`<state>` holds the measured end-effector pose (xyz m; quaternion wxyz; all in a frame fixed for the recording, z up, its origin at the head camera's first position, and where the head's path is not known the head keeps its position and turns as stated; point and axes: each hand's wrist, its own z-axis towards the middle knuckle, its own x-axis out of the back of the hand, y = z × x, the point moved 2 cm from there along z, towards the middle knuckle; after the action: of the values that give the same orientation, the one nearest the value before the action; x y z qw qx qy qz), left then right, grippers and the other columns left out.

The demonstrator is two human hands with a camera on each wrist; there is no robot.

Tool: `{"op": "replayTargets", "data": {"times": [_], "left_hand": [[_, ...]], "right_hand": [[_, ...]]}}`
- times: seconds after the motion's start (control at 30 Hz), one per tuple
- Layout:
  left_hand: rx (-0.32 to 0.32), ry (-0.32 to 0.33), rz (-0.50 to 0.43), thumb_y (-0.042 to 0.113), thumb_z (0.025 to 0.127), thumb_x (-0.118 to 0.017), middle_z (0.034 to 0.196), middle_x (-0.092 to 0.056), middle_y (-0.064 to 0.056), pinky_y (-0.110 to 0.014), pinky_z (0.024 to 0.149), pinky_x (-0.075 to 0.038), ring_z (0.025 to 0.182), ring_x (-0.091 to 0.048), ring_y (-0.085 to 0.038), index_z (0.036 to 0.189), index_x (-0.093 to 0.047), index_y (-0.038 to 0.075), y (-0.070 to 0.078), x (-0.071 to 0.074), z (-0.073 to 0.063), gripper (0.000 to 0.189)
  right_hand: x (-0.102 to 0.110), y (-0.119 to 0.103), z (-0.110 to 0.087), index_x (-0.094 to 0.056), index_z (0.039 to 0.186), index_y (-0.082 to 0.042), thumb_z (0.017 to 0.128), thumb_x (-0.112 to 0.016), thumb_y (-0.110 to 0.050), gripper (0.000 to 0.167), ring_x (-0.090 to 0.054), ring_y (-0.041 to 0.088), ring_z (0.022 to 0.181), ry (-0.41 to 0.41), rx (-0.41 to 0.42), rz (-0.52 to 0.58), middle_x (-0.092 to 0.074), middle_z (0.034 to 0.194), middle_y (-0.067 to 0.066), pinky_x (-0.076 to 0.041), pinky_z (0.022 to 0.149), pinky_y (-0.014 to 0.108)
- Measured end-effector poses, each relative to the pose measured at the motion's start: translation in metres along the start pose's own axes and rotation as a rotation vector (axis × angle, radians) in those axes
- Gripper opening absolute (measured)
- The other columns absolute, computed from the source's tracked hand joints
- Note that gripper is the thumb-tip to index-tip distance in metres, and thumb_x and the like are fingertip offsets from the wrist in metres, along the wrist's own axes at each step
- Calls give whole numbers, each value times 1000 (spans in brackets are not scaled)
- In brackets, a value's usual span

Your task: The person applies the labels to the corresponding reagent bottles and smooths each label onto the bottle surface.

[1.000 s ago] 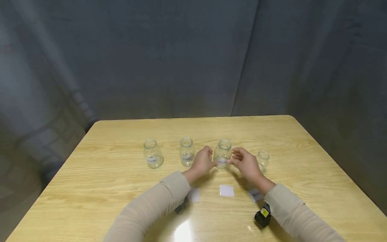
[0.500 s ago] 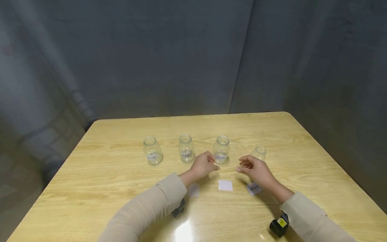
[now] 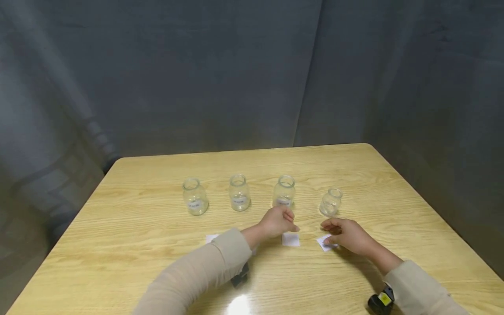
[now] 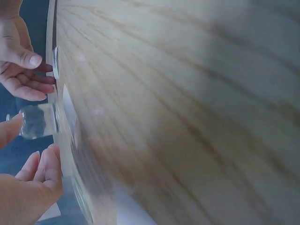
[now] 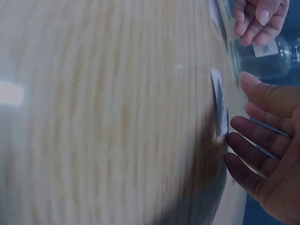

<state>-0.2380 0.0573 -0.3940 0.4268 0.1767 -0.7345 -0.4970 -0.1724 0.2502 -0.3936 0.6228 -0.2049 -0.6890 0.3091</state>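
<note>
My right hand [image 3: 350,235] reaches over a white label card [image 3: 323,243] with dark print; in the right wrist view its fingertips are right at the edge of the card [image 5: 219,105], thumb apart from them. My left hand [image 3: 277,222], fingers loosely bent with nothing between them, hovers in front of a glass jar [image 3: 284,190] and overlaps its base in the head view. That jar bears a printed white label [image 5: 265,48]. Behind the right hand stands a smaller jar [image 3: 330,203] with no label showing. Another white card [image 3: 291,239] lies beside the left thumb.
Two more labelled glass jars, one at far left [image 3: 195,199] and one left of centre [image 3: 239,194], stand in the same row on the wooden table [image 3: 130,236]. A further white card [image 3: 211,238] lies partly behind the left sleeve [image 3: 212,262]. A dark curtain [image 3: 197,78] hangs behind.
Both hands have left the third jar and come nearer. The right hand has moved right and down to the printed card; the left has shifted slightly right. The view has also shifted slightly.
</note>
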Motion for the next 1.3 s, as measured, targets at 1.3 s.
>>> {"op": "replayTargets", "data": {"times": [1.3], "left_hand": [[-45,-161,-3,-2,77,-60,81,-55,-2,-16,61,-44,71,-51,-8,93,-54,1,13,-40,18,17]], "right_hand": [[-5,4,5,-47,81,-2,78,-58,3,12,-42,14,63,107,-16,-25,-47,70,2,-37,51,22]]}}
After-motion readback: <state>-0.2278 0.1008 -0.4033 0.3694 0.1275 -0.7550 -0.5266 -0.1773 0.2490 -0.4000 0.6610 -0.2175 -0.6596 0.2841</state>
